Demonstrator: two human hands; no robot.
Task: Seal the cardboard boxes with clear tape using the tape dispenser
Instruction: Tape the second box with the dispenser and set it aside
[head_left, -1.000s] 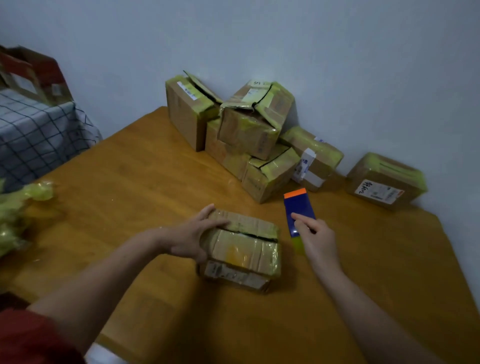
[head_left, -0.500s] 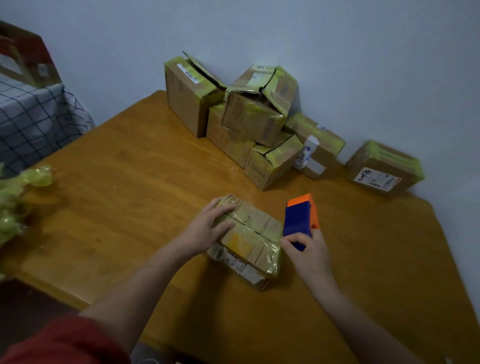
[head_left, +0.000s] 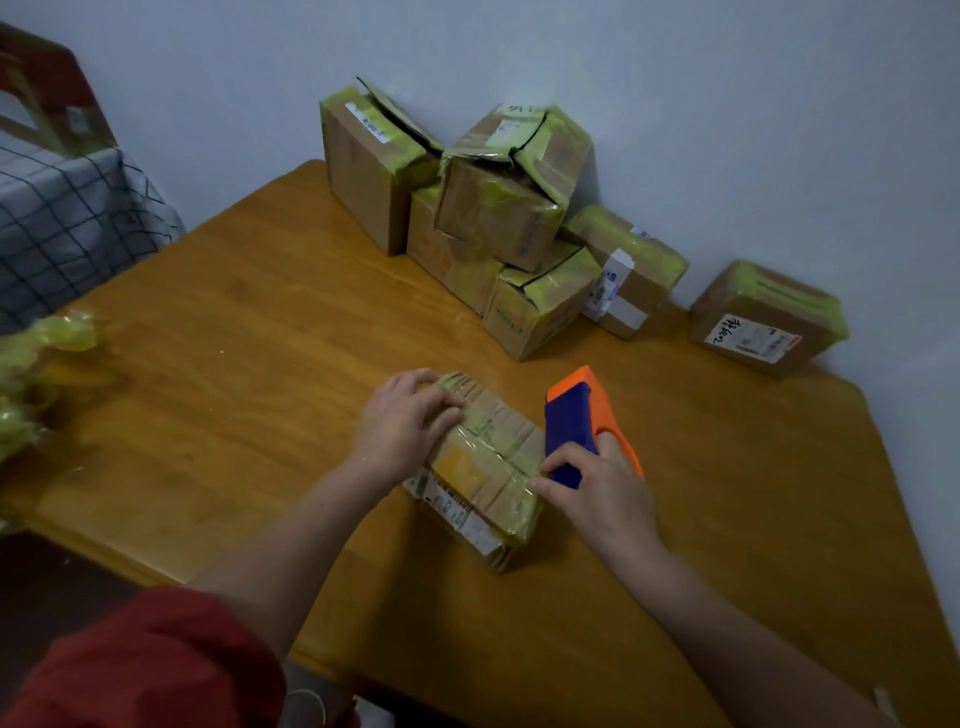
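On the bench (head_left: 218, 322), the left hand (head_left: 402, 423) lies flat, open, on the cardboard box (head_left: 480, 467), while the right hand (head_left: 597, 493) grips the tape dispenser (head_left: 576, 421) touching its right edge, the box's long axis running away leftward.

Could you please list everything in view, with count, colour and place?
box: one, brown with yellowish tape, table centre, under both hands
dispenser: one, blue and orange, right of the box, touching its edge
stacked boxes: five, brown with yellowish tape, piled at the wall
lone box: one, brown, white label, far right by the wall
table: one, orange-brown wood
crumpled plastic: yellow-green, table's left edge
checked cloth: white with dark lines, far left
left hand: flat on the box top
right hand: gripping the dispenser
sleeve: red, bottom left
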